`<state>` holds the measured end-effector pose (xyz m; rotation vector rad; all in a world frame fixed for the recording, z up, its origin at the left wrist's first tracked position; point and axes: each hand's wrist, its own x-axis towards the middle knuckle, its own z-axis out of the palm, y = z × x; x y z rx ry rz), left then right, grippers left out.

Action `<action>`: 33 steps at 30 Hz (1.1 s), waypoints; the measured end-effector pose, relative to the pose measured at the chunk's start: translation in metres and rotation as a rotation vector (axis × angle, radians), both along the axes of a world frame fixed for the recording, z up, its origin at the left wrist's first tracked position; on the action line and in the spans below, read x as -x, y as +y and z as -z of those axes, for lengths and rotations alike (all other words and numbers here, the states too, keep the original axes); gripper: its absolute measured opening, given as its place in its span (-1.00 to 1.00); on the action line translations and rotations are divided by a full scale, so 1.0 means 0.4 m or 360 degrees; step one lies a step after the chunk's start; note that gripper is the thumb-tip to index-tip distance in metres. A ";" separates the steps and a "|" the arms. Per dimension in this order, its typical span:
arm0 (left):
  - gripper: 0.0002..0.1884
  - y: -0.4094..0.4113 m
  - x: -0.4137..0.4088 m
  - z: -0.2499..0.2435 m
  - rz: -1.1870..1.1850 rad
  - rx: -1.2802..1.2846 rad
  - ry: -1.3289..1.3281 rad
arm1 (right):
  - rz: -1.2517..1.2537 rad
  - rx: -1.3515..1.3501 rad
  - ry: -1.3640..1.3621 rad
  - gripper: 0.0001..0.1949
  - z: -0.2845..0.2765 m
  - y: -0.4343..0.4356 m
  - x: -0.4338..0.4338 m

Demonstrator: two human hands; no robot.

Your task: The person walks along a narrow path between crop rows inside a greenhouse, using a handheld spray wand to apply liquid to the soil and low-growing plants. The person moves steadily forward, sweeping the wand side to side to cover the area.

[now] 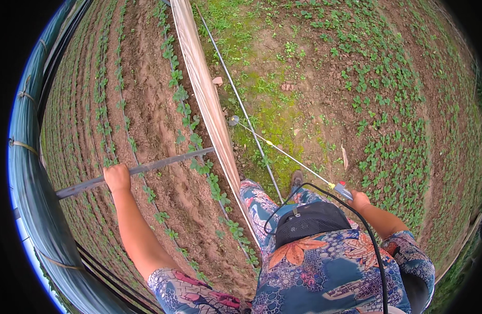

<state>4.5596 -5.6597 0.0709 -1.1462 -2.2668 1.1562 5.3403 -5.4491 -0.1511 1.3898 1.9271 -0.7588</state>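
My left hand (117, 177) is wrapped around a grey metal pole (170, 161) of the greenhouse frame, above the planted rows on the left. My right hand (359, 200) grips the grey handle (343, 191) of a sprayer wand (299, 159). A red part shows on top of that handle. The thin wand reaches forward and left, with a round nozzle end (234, 120) close to a long strip of gathered plastic film (201, 78). From the handle a black hose (366, 225) loops past my waist and back over my body. I cannot see any spray.
Rolled blue-green sheeting (27, 157), tied with cords, runs along the left. A metal pipe (241, 102) slants between the film and my shoe (297, 178). Young leafy plants (201, 167) line the left rows; more plants (386, 117) grow on the right. Brick pieces (288, 87) lie ahead.
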 end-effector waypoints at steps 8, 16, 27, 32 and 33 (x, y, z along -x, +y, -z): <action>-0.77 -0.003 -0.003 -0.008 0.0013 0.0015 -0.0031 | 0.0004 -0.0124 -0.0259 -0.71 -0.176 -0.031 -0.308; -0.78 -0.012 -0.012 -0.019 0.0007 -0.0009 -0.0040 | 0.0226 -0.0244 -0.0092 -0.73 -0.120 -0.070 -0.275; -0.79 -0.024 0.006 -0.008 0.0041 0.0107 -0.0010 | 0.0280 -0.0197 0.0073 -0.69 -0.013 -0.021 -0.068; -0.79 -0.033 0.003 -0.014 0.0109 0.0130 -0.0016 | 0.0073 -0.0045 -0.0198 -0.70 -0.103 -0.067 -0.236; -0.80 -0.042 0.004 -0.013 0.0105 0.0112 -0.0024 | 0.0023 -0.0004 -0.0251 -0.70 -0.123 -0.063 -0.253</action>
